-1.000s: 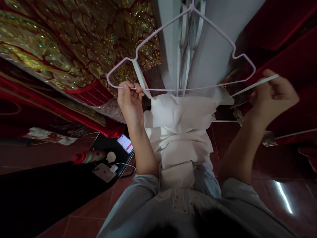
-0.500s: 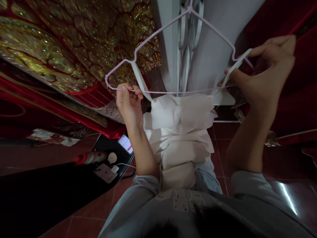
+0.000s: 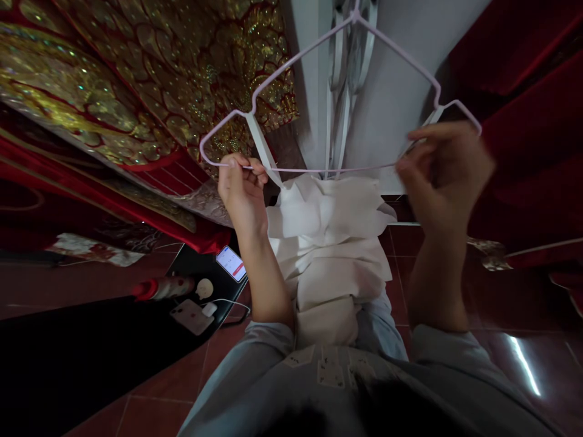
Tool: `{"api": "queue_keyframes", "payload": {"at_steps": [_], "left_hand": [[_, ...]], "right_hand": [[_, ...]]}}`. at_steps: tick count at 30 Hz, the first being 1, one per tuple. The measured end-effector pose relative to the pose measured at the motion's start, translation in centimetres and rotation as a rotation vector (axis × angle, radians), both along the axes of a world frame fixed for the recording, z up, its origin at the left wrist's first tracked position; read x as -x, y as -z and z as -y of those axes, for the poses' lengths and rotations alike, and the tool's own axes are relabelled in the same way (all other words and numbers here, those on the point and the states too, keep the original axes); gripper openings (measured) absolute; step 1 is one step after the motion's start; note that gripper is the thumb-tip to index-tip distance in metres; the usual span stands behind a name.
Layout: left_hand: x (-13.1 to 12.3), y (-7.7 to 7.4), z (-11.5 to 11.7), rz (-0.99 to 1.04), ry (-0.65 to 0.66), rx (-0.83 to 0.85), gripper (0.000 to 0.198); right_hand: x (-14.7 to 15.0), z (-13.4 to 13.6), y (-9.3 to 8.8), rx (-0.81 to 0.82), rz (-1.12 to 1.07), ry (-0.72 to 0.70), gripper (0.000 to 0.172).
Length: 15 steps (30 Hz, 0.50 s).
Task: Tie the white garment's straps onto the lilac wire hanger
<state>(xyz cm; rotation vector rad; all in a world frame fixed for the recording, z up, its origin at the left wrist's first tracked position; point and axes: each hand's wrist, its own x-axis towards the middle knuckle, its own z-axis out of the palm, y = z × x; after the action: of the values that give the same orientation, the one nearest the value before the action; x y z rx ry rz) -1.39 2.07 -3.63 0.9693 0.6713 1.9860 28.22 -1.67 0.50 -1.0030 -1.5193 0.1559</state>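
A pale pink hanger [image 3: 304, 56] is held up in front of me. My left hand [image 3: 243, 188] is closed around its bottom bar near the left corner. From the hanger hangs a white layered garment [image 3: 334, 212], draped down in front of my body. Its left strap [image 3: 262, 142] sits in the left notch. The right strap [image 3: 437, 114] is looped at the right notch, partly hidden behind my right hand [image 3: 449, 173]. That hand is slightly blurred, its thumb and forefinger apart beside the strap, with nothing visible between them.
Gold-sequined red garments [image 3: 150, 79] hang on the left, and red cloth [image 3: 532, 145] on the right. A black bench [image 3: 182, 267] at lower left bears a lit phone [image 3: 231, 264], another phone [image 3: 194, 317] and a red-capped bottle [image 3: 159, 288]. The floor is red tile [image 3: 159, 413].
My right hand has let go of the right strap and moved left and down. The strap now rests at the hanger's right notch. My left hand keeps its hold.
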Motion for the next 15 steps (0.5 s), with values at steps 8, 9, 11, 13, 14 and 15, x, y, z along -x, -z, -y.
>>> {"api": "queue_keyframes", "payload": {"at_steps": [8,9,11,13,14,15], "left_hand": [[-1.5,1.4,1.5,-0.052,-0.120,0.047,0.027],[-1.5,1.3,2.0,-0.128,-0.120,0.071,0.030],[-1.3,0.6,3.3,-0.284,-0.050,0.129,0.042],[-1.0,-0.8,4.4,-0.389,0.094,0.166,0.050],[-0.7,-1.6,4.8,-0.393,0.167,0.164,0.051],[-0.4,-2.6,5.0,-0.362,0.229,0.150,0.050]], "right_hand": [[4.8,2.0,6.1,0.493,-0.165,-0.186,0.058],[5.1,2.0,6.5,0.478,-0.194,-0.179,0.058],[5.5,1.8,7.1,0.470,-0.226,-0.184,0.058],[5.6,1.6,7.3,0.471,-0.241,-0.194,0.058],[5.5,1.5,7.4,0.468,-0.246,-0.195,0.058],[5.4,1.4,7.4,0.462,-0.248,-0.194,0.058]]}}
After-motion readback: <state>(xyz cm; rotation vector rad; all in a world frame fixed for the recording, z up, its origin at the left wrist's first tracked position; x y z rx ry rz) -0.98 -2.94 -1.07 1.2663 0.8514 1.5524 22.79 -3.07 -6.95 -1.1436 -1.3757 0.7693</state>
